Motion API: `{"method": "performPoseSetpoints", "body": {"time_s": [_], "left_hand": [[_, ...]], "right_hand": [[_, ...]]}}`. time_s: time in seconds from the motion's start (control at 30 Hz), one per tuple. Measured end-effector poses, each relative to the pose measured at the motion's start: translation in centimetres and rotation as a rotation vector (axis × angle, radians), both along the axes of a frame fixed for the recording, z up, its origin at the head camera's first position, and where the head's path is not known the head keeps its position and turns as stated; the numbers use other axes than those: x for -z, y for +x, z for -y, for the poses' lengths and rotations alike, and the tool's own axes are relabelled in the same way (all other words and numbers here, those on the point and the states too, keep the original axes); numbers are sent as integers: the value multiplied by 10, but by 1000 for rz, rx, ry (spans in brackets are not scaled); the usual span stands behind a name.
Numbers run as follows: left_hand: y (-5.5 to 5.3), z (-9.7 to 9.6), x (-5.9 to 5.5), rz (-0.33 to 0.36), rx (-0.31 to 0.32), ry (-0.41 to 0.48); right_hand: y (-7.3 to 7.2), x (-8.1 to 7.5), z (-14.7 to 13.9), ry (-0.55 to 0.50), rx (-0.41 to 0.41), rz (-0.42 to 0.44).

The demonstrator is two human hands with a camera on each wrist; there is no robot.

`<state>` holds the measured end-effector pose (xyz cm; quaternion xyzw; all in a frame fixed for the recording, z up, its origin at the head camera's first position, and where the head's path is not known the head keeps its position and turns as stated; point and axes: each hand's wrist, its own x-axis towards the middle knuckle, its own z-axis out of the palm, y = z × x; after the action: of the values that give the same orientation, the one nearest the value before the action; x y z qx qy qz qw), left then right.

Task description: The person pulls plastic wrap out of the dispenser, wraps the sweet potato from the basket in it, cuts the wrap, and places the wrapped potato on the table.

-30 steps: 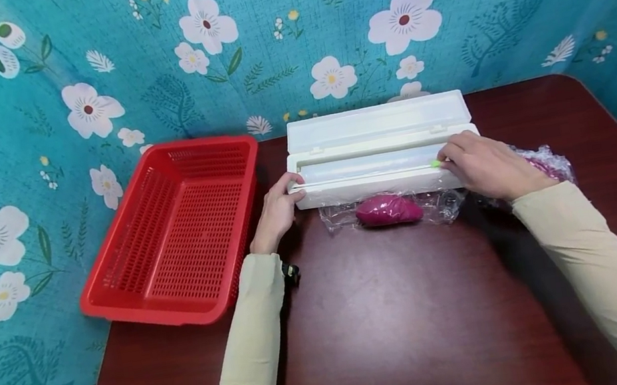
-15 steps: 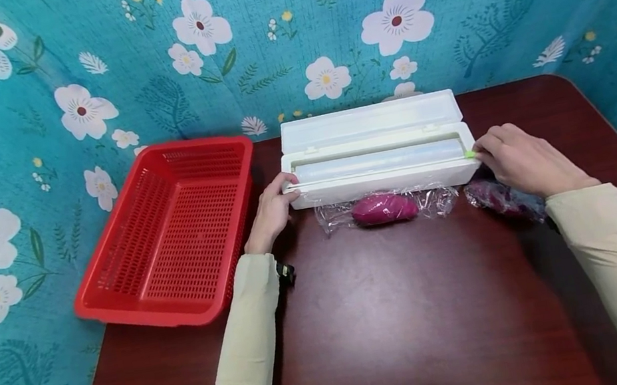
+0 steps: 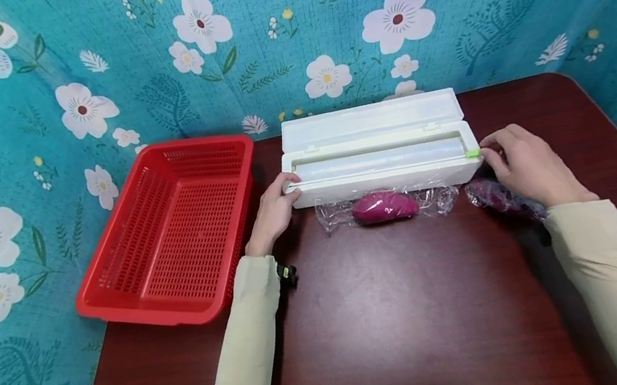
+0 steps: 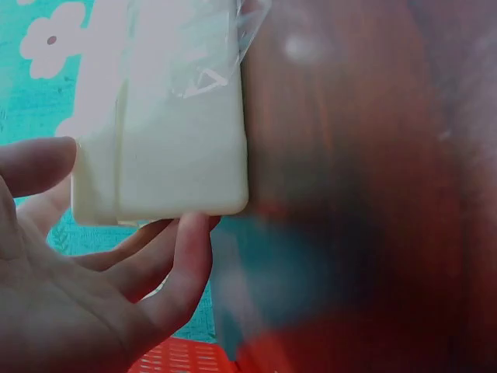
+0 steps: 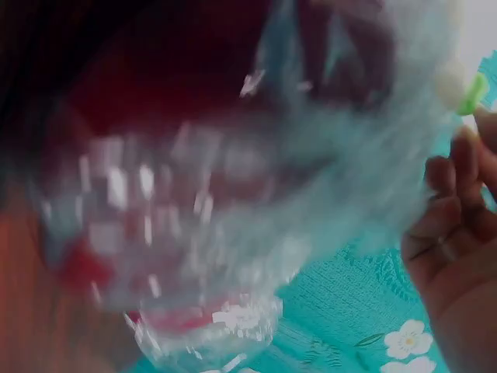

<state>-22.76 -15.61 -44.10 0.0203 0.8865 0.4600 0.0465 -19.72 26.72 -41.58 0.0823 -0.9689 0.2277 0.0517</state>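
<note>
A white cling film dispenser [image 3: 385, 181] lies across the back of the table, its lid [image 3: 370, 121] tipped up and the film roll [image 3: 379, 160] showing inside. My left hand [image 3: 272, 214] grips its left end; the left wrist view shows thumb and fingers around that end. At the right end, a small green slide cutter [image 3: 473, 153] sits on the track, with the fingertips of my right hand [image 3: 529, 161] pinching it. Against the dispenser's front lies a magenta, oblong, sweet-potato-like item [image 3: 385, 206] under clear film [image 3: 437, 200]. Another film-wrapped dark purple bundle [image 3: 504, 200] lies below my right hand.
A red slotted plastic basket [image 3: 183, 239] stands left of my left forearm. Behind the dark brown table [image 3: 400, 312] hangs a turquoise flowered cloth [image 3: 260, 38], which also runs along both sides.
My right hand has slid the green cutter rightward along the track to the dispenser's right end, uncovering the purple bundle. The left hand keeps its hold.
</note>
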Motion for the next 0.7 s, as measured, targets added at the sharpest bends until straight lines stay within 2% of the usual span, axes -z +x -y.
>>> {"method": "performPoseSetpoints", "body": {"time_s": [0.07,0.17,0.23,0.3,0.37,0.43,0.5,0.6,0.7], "left_hand": [[5,0,1,-18,-45,-5],[13,1,1,-25,-185,-3],[19,0,-1,9,-282,-3],[23,0,-3,78,-328,16],[27,-1,-4,159,-308,52],[29,-3,-4,241,-244,95],[30,-6,-2,295,-169,136],[30,-11,5,266,-83,183],[28,-15,11,187,-54,231]], "right_hand": [[6,1,3,-55,57,9],[17,2,12,-130,90,22],[22,4,19,-158,94,16],[26,5,27,-189,115,2],[27,6,34,-208,153,-5],[26,7,39,-241,196,33],[23,9,44,-273,231,87],[19,15,51,-317,272,150],[18,19,56,-318,294,133]]}}
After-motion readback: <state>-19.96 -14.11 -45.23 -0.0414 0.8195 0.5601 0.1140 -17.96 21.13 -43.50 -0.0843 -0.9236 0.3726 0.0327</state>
